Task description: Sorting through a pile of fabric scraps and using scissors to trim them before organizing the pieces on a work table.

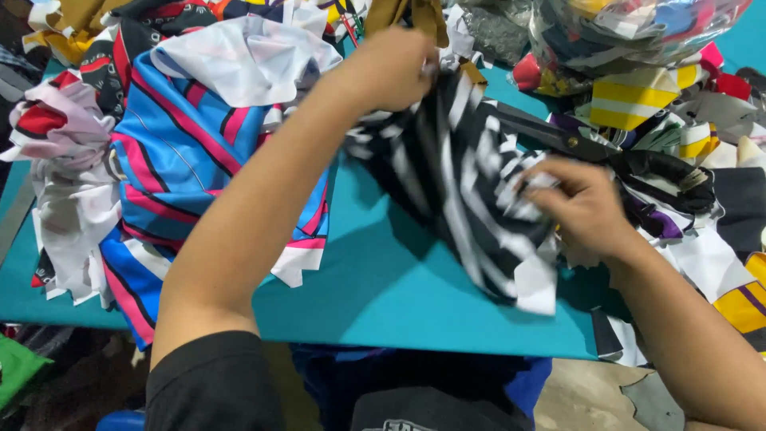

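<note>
Tabletop (383,295), teal and flat, is seen with its near edge running across the lower part of the view; bare surface is left only in a central band between the two arms. Open room is bounded on the left by a blue, pink and black striped fabric piece (179,160) that overhangs the near edge, and further left by a crumpled white and red cloth heap (60,160). The far and right sides are closed off by mixed fabric offcuts (686,120), yellow-striped and white among them. Black-handled scissors (614,156) are laid on the table just behind the right hand, partly covered by scraps.

A black and white striped fabric piece (455,191) is held above the tabletop, raised at the far end and sloping down toward the near edge. Its stripes are irregular, its surface is creased, and a white patch is shown at its lower corner.

The left hand (395,68) is closed on the upper end of the striped piece. The right hand (578,207) is seen with fingers drawn together, pinching the cloth's right edge.
</note>
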